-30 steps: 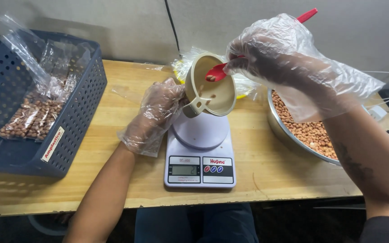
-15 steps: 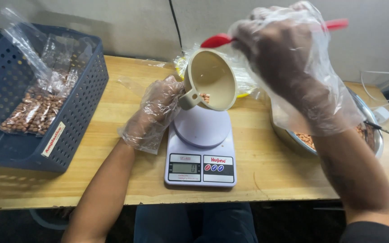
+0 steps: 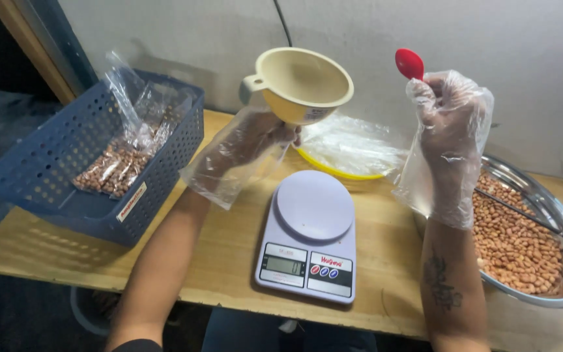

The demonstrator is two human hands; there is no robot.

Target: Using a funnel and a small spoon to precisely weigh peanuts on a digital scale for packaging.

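Now the left hand (image 3: 255,140) grips the beige plastic funnel (image 3: 302,83) from below, raised above the scale (image 3: 313,234); it looks light, stiff and slippery under a loose glove, best held by its neck. The right hand (image 3: 449,114) clenches a red spoon (image 3: 410,64). Both are higher than half a second ago, and the spoon now stands upright.

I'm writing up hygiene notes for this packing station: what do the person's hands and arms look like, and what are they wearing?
Both the left hand and the right hand wear loose, crinkly, clear plastic disposable gloves that hang baggy past the wrists. The forearms are bare, with no sleeves showing. The right forearm carries a dark tattoo. No watch or jewellery is visible.
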